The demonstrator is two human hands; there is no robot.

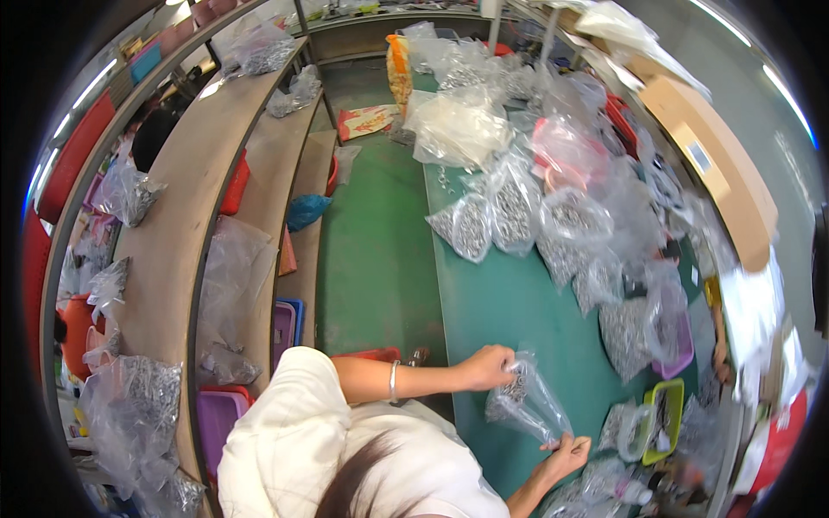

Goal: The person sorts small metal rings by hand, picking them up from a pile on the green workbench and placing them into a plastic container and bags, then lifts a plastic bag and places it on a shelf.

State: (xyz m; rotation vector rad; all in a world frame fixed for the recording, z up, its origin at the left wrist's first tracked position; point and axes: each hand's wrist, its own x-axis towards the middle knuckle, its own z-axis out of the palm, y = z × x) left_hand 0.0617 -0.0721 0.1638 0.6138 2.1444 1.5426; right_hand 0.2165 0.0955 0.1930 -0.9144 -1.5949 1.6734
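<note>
A clear plastic bag (540,407) with small silvery metal parts in it is stretched between my two hands above the green tabletop (484,298). My left hand (490,367) is closed on the bag's upper left edge, beside the cluster of metal parts. At the other end, my right hand (570,453) pinches the bag's lower right corner. The metal parts are too small to name exactly. Just to the right of my right hand lies another clear bag (635,427) of parts, beside a lime-green bin (672,427).
Many open bags of metal parts (513,211) crowd the table's far and right sides. A purple bin (678,350) stands at the right, under a long cardboard box (712,168). Wooden shelves (186,164) with bags and bins run along the left, past a green floor aisle (371,259).
</note>
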